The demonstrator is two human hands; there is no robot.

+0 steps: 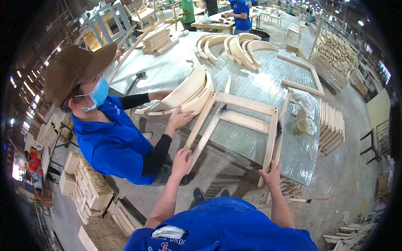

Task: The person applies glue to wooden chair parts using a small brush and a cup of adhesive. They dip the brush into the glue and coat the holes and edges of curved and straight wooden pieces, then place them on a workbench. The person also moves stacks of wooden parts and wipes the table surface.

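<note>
Frame of pale wood [246, 121] is sitting over the near side of the desk [259, 85], its side bars projecting past the near edge. The left hand [181, 163] is gripping the near end of the left bars; the right hand [272, 173] is gripping the right ones. The bar ends are pointing toward the person, the long axis running outward from the body across the desk's edge, while two cross rails are stretching from left to right. On the near side, floor [209, 178] is showing between desk and feet, giving room to step; on the far side, film-covered desktop is showing between the rails and on up to a pile of curved pieces [239, 53]. Leftward, room is running short: a co-worker [111, 142] is standing close by, both hands holding curved wooden parts [188, 88] right beside the left bars; whether they are touching, I cannot tell. Rightward, a crumpled white cloth [302, 102] and a small cup [301, 125] are taking up space near the frame, and a stack of slats [331, 125] is standing just outside the desk's right edge. Farther off on that side, a three-sided wooden assembly [302, 88] is lying on the desk.
</note>
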